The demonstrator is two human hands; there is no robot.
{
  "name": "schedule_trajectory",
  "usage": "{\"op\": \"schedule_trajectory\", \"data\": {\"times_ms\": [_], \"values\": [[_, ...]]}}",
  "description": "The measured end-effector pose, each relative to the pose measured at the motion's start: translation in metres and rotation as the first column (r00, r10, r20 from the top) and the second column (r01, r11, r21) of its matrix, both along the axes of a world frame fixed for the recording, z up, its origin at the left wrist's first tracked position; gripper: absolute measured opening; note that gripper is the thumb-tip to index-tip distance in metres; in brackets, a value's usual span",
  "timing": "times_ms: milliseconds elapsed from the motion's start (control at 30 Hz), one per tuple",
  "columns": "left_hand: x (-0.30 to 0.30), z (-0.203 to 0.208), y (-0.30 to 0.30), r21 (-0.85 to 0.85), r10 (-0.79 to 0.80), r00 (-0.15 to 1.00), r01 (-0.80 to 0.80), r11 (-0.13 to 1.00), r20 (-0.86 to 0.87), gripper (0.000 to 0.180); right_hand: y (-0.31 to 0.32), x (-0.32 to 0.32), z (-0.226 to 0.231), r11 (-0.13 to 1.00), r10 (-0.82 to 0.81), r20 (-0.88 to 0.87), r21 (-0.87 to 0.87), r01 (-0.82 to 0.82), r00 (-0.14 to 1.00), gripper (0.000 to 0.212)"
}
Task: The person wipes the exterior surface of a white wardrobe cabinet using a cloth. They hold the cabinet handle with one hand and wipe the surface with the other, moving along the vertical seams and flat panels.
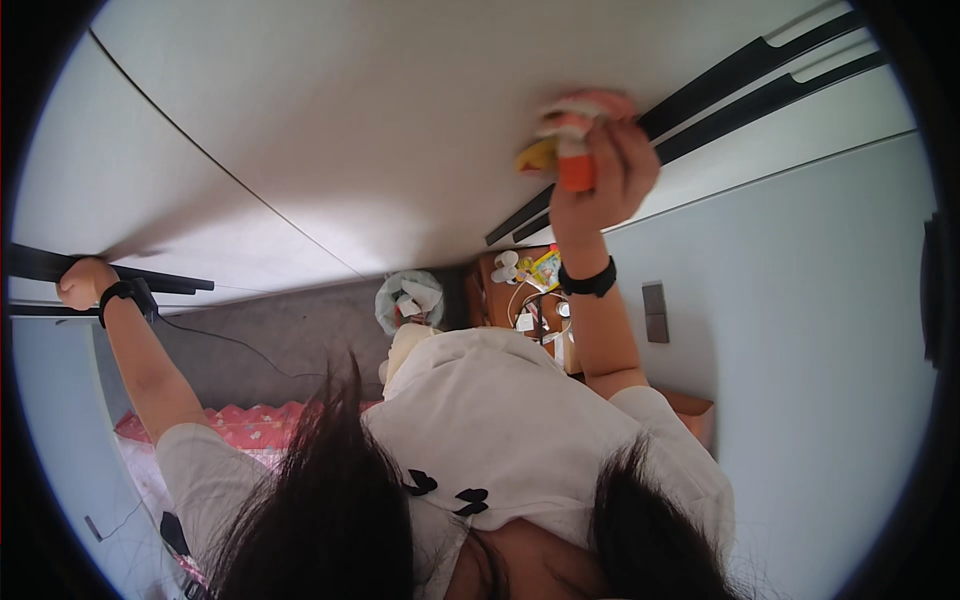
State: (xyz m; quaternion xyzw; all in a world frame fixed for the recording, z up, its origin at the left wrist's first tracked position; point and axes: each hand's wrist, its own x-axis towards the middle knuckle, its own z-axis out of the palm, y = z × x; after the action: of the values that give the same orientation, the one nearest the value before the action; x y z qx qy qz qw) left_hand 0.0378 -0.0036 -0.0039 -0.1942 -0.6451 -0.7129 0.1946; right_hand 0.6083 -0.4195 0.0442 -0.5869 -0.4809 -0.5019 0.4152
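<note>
My right hand (pixel 618 180) is raised against a white cabinet door (pixel 330 90), its fingers closed around a bunched cloth (pixel 590 104) in pink, orange, white and yellow. The cloth is slightly blurred and lies at the door's surface, beside long black handles (pixel 740 95). Far to the left, my left hand (pixel 88 283) is wrapped round the end part of another black handle (pixel 165 281). Black bands circle both my wrists.
Below the door, a bin with a clear liner (pixel 408 303) stands on the grey floor (pixel 255 335). A brown bedside table (pixel 483 300) bears bottles, packets and cables. Pink patterned bedding (pixel 250 425) lies at lower left. A pale wall with a grey switch (pixel 655 312) rises at right.
</note>
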Motion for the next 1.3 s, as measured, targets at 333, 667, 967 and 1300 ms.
{"op": "schedule_trajectory", "data": {"times_ms": [333,667,967,1300], "values": [[-0.003,-0.005,-0.006,-0.022,0.019,1.0,-0.019,1.0,0.023,0.044,-0.016,-0.01,-0.152,0.925,0.091,-0.045,-0.367,-0.101,0.995,0.032],[-0.009,-0.007,0.005,-0.035,-0.04,0.999,0.039,0.999,-0.014,0.045,-0.03,-0.029,-0.064,0.91,0.185,-0.238,-0.325,-0.257,0.954,0.033],[-0.012,-0.011,0.017,0.038,0.045,0.999,-0.044,0.998,-0.019,0.044,0.011,-0.004,0.01,1.0,0.009,-0.057,0.024,-0.008,0.998,0.03],[0.003,0.001,0.0,-0.022,0.014,1.0,-0.014,1.0,-0.021,0.045,-0.005,-0.018,-0.139,0.932,0.055,-0.07,-0.354,-0.076,0.996,0.039]]}}
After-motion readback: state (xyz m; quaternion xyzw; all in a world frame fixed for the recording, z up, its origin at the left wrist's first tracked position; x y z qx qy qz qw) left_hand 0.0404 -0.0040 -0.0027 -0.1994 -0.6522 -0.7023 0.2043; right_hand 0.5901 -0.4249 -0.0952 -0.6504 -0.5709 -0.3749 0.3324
